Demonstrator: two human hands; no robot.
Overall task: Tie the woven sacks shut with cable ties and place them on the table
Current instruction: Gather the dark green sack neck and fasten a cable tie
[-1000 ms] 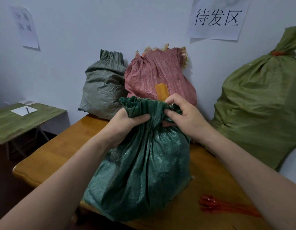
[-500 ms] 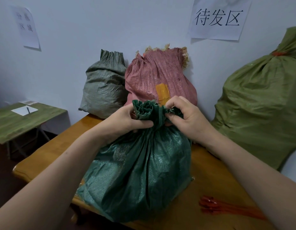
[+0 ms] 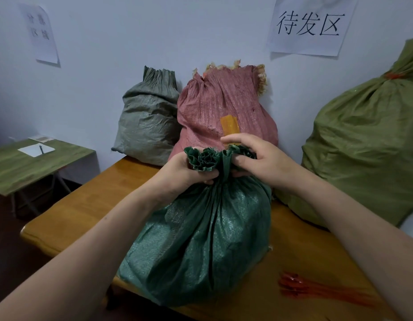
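Dark green sack (image 3: pixel 201 239) sits upright on the wooden table (image 3: pixel 85 209), near side, w/ its base covering the table's front edge. Both hands are at its mouth: left hand (image 3: pixel 177 172) is wrapped round the bunched neck, fingers curled under the pleated top, thumb side hidden behind the fabric; right hand (image 3: pixel 258 161) pinches the rest of the folds from the right, thumb on top & fingers tucked below. Mouth is gathered but has no tie on it yet. Red cable ties (image 3: pixel 316 290) lie in a loose bundle on the table, to the right of the sack, apart from it & under the right forearm. At the back vs. the wall: grey-green sack (image 3: pixel 147 121), top crimped, touching a red sack (image 3: pixel 224 107) w/ a yellow tape patch (image 3: pixel 229 125). Far right, a big olive sack (image 3: pixel 367 144), neck cinched w/ an orange tie (image 3: pixel 392 75). Left, a small green table (image 3: pixel 27 165) w/ paper & pen (image 3: pixel 36 149). Two paper signs on the wall, a large one (image 3: pixel 309 24) at top right and a faint one (image 3: pixel 40 33) at top left.
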